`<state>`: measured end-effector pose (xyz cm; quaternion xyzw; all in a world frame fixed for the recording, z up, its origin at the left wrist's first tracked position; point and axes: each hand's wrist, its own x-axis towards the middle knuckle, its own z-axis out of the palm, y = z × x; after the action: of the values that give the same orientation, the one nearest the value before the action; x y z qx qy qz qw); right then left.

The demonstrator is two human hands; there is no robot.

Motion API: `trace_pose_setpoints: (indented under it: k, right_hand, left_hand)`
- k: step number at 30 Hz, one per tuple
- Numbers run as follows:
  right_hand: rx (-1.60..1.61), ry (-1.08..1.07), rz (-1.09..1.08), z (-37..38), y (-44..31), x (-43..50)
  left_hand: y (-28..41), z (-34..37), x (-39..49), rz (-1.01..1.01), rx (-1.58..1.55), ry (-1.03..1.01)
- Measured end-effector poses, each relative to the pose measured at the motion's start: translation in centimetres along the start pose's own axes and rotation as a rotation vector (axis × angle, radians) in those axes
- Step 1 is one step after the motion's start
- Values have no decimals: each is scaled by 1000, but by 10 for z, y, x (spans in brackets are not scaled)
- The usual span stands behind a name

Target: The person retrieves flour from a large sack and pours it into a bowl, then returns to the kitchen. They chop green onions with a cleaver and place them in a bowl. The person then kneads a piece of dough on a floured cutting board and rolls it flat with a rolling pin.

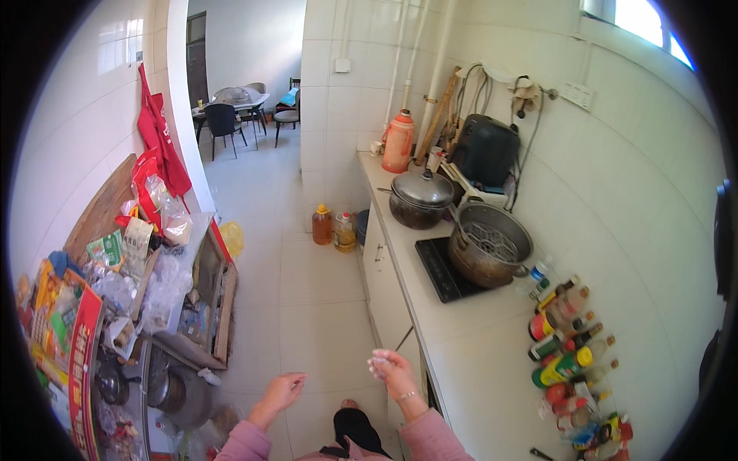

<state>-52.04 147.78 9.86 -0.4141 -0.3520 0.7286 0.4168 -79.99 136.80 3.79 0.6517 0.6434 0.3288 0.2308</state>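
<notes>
My left hand (pixel 283 389) hangs over the tiled floor, its fingers loosely curled together with no object visible in them. To its right, my right hand (pixel 395 373) is raised near the counter's front edge, fingers bent and fingertips close together. A thin dark rod-like thing (pixel 405 339) shows just beyond those fingers; whether they hold it cannot be told. Ahead on the white counter (pixel 473 351), a large open metal pot (pixel 490 245) with a wire rack (pixel 491 241) inside stands on a black induction cooktop (pixel 429 271). Behind it is a lidded pot (pixel 422 199).
Bottles and condiments (pixel 568 357) line the counter's wall side. A red thermos (pixel 398 141) stands at its far end. Two oil jugs (pixel 333 230) are on the floor. Cluttered shelves (pixel 153 288) occupy the left; a doorway beyond shows a table and chairs (pixel 223 124).
</notes>
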Motion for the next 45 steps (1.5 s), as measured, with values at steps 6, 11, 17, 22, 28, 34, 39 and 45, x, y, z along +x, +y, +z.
trace_pose_setpoints:
  k: [6, 11, 17, 22, 28, 34, 39, 45]
  right_hand:
    - [205, -13, 13, 88, -58, 239]
    - [313, -9, -62, 152, -102, 442]
    - [372, 116, -249, 172, -149, 695]
    - [276, 271, -360, 174, -207, 855]
    - [-285, 553, -469, 143, -264, 1025]
    - [-850, 912, -435, 123, -359, 1209]
    - [-888, 1225, 32, 74, -421, 1299]
    - [-430, 1259, 174, 11, -420, 1339]
  left_hand:
    - [-95, -69, 90, -265, 74, 140]
    - [-186, -119, 117, -510, 91, 328]
    - [-326, -158, 231, -671, 83, 342]
    - [-375, -196, 429, -480, 32, 317]
    - [-394, -224, 633, -371, 1, 181]
    - [-415, -207, 749, -547, 193, 106]
    - [-409, -199, 847, -579, 112, 12]
    - [-413, -194, 951, -513, 41, 38]
